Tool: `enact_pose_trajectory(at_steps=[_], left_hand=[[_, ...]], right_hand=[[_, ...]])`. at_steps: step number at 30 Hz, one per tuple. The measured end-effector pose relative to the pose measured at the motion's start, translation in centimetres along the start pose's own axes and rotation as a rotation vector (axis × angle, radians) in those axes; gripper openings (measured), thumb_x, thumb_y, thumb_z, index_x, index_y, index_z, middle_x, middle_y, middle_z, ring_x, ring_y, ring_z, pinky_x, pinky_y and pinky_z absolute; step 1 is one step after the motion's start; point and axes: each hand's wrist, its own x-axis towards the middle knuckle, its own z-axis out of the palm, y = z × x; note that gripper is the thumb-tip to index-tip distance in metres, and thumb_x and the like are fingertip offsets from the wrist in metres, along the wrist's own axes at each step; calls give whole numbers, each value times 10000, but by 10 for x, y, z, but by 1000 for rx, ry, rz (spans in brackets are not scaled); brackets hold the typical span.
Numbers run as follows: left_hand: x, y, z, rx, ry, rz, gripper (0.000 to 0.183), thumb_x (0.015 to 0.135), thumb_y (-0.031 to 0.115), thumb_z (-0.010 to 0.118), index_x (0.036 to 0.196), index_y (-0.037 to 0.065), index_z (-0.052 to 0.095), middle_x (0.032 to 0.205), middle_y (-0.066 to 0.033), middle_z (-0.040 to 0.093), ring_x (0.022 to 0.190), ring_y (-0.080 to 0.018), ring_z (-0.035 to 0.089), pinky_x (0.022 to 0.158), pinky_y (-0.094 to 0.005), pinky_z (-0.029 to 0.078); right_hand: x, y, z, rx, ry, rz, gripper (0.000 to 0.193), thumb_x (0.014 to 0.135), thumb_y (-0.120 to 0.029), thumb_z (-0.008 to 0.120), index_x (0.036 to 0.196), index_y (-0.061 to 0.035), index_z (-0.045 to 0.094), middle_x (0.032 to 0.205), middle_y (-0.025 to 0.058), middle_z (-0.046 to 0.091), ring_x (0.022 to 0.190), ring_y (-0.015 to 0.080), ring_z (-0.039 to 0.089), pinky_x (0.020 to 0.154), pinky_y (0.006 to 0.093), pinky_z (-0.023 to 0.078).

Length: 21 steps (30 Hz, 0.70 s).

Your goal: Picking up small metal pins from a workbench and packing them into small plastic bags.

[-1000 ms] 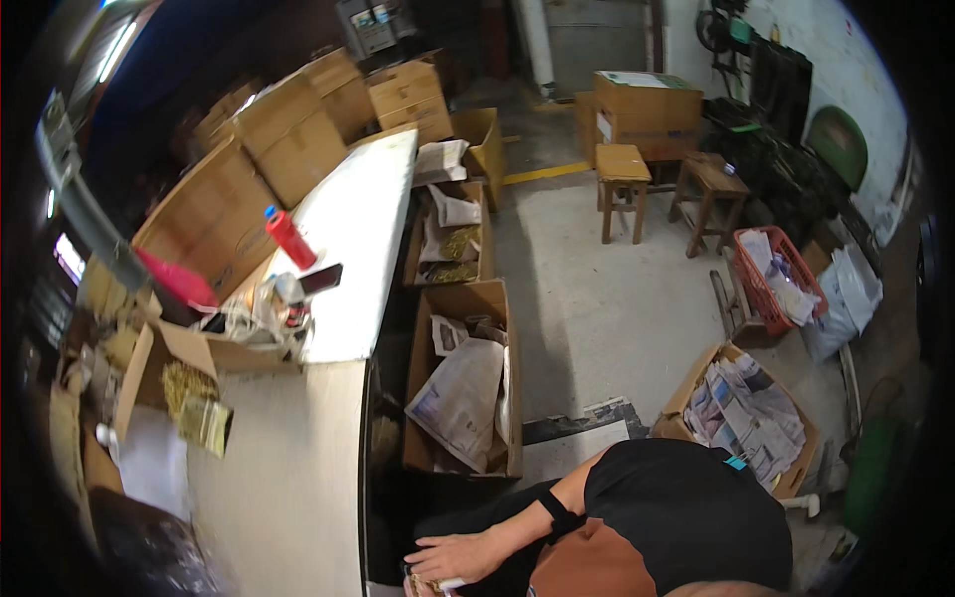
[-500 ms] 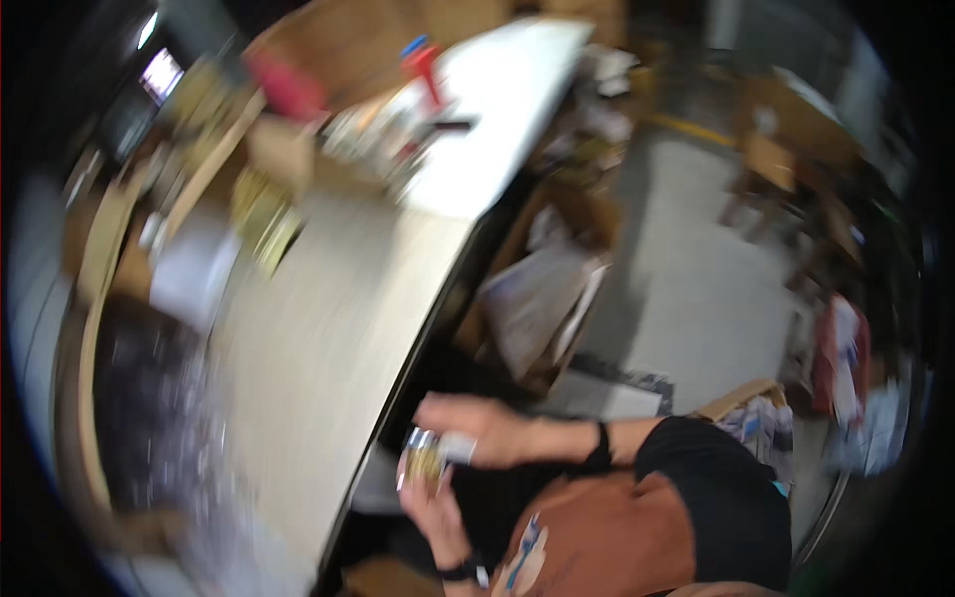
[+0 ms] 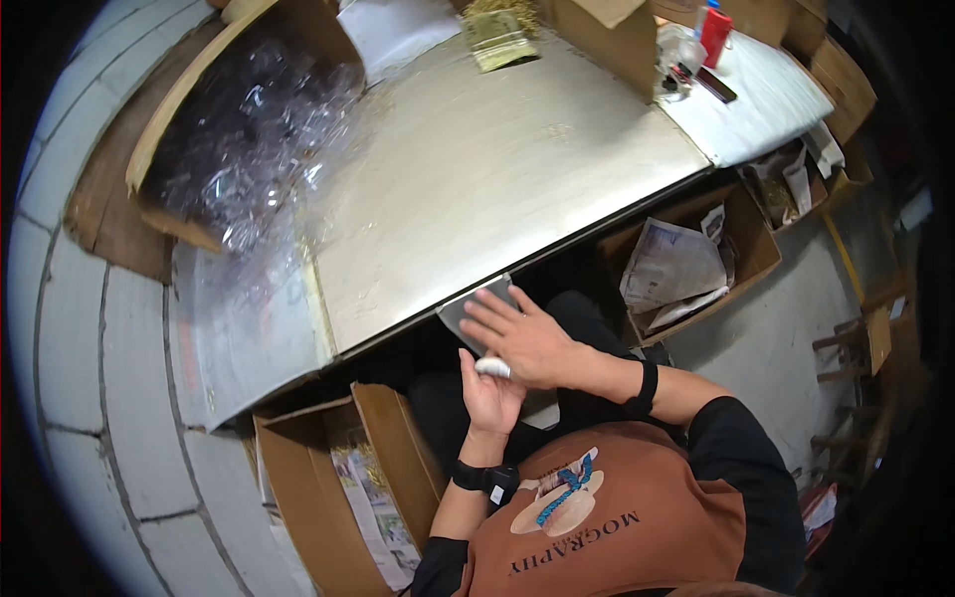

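Observation:
Over my lap, close to the table edge, my two hands are together. My left hand [image 3: 494, 400] is palm up, its thumb beside a small white round-ended thing [image 3: 492, 368] that sits between the hands. What kind of thing it is does not show. The left fingers are mostly hidden behind my right hand. Lying across from the right, my right hand [image 3: 529, 343] has its fingers stretched out and slightly smeared, its heel against the white thing. Beyond its fingertips is a flat grey piece [image 3: 463, 310] at the table's edge.
The pale table [image 3: 428, 189] spans the front. A carton of crumpled clear plastic [image 3: 249, 169] spills onto its left end. A gold packet [image 3: 500, 42] lies at the back, a red bottle [image 3: 715, 40] at back right. Open cardboard boxes stand below left [image 3: 328, 478] and right [image 3: 686, 269].
The view has swung, so the table now lies across the front. The clear container with gold contents seen in my left hand no longer shows. My right hand now lies flatter over the left.

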Motion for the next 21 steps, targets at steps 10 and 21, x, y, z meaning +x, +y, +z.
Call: enact_pose_trajectory(at_steps=[10,21], left_hand=[[2,12,-3,54,-129,83,595,961,463,298,1356,19,341,1335,-157,448,1221,-286,464,1005,-469,396],[1,16,-2,4,-146,87,754,700,148,521,1379,-55,266,1351,-206,415,1259,-315,410,1058,-422,329]], right_hand=[[-12,19,-52,368,412,18,295,726,-57,698,1012,-28,629,946,114,616,836,262,613,689,329,518],[-41,12,-37,194,151,-273,205,718,-104,617,913,-46,596,880,68,545,823,227,571,624,325,485]])
